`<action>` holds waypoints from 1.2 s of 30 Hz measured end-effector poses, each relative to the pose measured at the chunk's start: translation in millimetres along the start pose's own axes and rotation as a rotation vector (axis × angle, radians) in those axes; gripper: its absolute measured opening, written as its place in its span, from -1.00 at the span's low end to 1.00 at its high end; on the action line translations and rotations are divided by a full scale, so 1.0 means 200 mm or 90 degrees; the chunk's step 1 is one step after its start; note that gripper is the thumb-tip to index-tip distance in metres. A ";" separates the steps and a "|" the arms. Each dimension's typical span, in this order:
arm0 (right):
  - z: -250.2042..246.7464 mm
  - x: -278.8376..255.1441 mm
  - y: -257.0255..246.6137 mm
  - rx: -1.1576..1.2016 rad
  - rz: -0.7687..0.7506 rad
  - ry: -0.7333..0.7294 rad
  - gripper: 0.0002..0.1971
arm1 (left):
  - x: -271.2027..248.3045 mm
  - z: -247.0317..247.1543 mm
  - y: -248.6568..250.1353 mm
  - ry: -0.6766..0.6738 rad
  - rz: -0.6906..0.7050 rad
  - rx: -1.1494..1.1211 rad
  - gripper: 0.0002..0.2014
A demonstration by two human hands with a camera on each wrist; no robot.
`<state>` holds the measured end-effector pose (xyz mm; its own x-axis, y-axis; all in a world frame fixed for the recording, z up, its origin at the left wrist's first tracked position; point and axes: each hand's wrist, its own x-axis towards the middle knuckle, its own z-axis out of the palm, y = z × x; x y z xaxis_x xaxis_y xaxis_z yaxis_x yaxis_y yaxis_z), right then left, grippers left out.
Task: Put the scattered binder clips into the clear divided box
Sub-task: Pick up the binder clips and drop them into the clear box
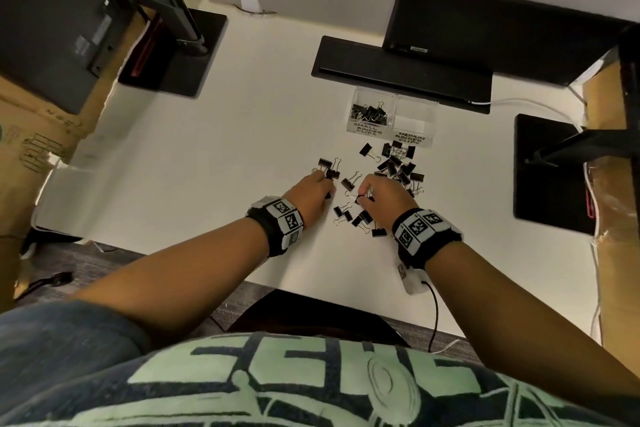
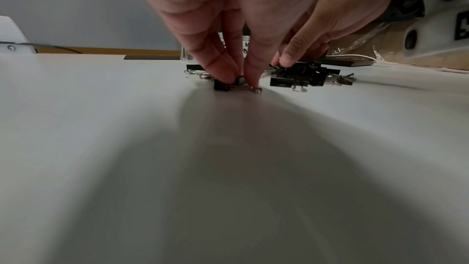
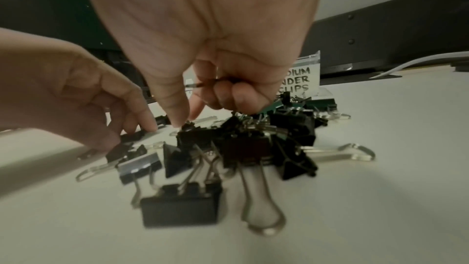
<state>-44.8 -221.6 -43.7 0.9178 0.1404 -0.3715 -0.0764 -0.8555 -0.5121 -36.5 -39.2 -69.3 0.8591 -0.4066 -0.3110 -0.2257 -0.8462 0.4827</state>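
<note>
The clear divided box (image 1: 430, 114) stands past the clips; its left cell, labelled small, holds several black clips (image 1: 370, 113), and its right cell, labelled medium (image 3: 299, 79), looks empty. Black binder clips (image 1: 398, 166) lie scattered on the white desk in front of it. My left hand (image 1: 327, 185) is down on the desk, thumb and fingers pinching a small black clip (image 2: 223, 85). My right hand (image 3: 185, 121) hovers over the pile (image 3: 243, 144): its curled fingers (image 3: 228, 93) hold clip wire against the palm while thumb and forefinger reach down onto another clip.
A black bar (image 1: 401, 73) and a monitor (image 1: 485, 28) sit right behind the box. Monitor bases stand at the far left (image 1: 173, 52) and at the right (image 1: 550, 170). A white cable (image 1: 519, 102) runs at the back right. The desk edge is near my body.
</note>
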 end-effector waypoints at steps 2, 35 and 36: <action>-0.01 0.00 0.00 -0.017 -0.002 0.009 -0.88 | 0.01 0.00 -0.01 -0.005 -0.002 0.005 -0.82; -0.48 0.57 -0.20 0.027 0.154 0.150 -0.68 | 0.19 -0.23 -0.03 0.165 -0.271 -0.347 -0.82; -0.47 0.58 -0.21 -0.010 0.146 0.134 -0.75 | 0.22 -0.25 -0.02 0.168 -0.265 -0.353 -0.82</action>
<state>101.3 -217.2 8.2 0.9379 -0.1618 -0.3067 -0.2863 -0.8605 -0.4215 24.5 -37.0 -43.4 0.9204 0.0652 -0.3854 0.3480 -0.5858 0.7319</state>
